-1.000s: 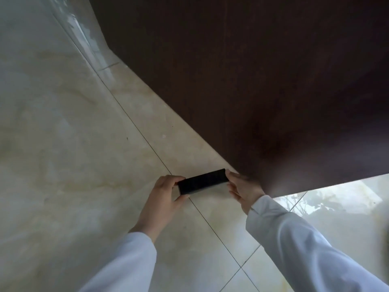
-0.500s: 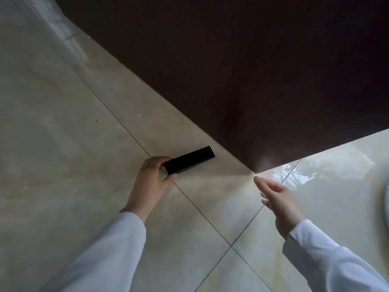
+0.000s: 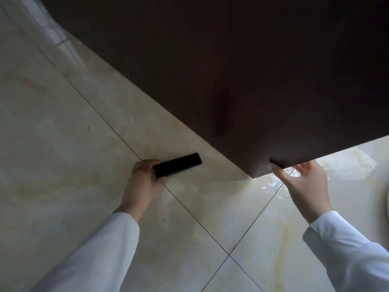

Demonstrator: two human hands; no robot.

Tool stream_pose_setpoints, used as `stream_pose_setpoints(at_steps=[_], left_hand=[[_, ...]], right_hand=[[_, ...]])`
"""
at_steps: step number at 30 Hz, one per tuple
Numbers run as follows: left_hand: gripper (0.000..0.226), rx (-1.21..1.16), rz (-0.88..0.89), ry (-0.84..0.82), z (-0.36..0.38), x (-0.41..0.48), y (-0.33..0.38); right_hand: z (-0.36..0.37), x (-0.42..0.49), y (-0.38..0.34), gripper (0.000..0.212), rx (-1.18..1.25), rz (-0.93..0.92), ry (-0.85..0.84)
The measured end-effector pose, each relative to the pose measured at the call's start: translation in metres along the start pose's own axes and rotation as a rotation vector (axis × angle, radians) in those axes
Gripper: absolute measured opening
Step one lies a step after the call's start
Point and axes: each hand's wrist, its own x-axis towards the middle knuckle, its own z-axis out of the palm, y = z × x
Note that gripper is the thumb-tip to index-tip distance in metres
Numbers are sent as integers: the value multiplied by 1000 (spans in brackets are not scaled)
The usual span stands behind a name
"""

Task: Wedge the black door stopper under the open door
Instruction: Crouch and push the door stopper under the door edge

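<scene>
The black door stopper (image 3: 177,164) is a long flat bar held just above the pale tiled floor, pointing right towards the door's bottom edge but apart from it. My left hand (image 3: 143,182) is shut on its left end. The dark brown door (image 3: 242,76) fills the upper right, its lower corner near the middle right. My right hand (image 3: 303,184) holds that corner by the free edge, thumb on the near face and fingers behind the edge.
Glossy cream floor tiles (image 3: 63,165) with dark grout lines spread to the left and below. A pale curved object (image 3: 386,205) shows at the right edge. The wall base (image 3: 54,36) runs along the upper left.
My right hand let go of the stopper's right end, swung away to the right, then rose to grip the door's lower corner. The left hand keeps the stopper.
</scene>
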Motion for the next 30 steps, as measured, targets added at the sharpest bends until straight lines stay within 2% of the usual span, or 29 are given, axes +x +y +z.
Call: stream_pose_setpoints(at_steps=[14,23,26,29,30], left_hand=[[35,269,138,-161,-19,21,5],[34,313,212,-160,-18,20,0],[34,329,221,-176,-19,21,-1],[34,344,222,-201,-19,21,-1],[34,345,224,-200,-19,21,-2]], right_hand=[[6,-19,0,29,-183,-83,25],[18,-48,-7,25,-225,-66,-13],[22,-60,-10,35,-257,-64,-44],[26,-69,-10,60,-281,-32,-63],[27,-72,-11,56,-282,-26,-69]])
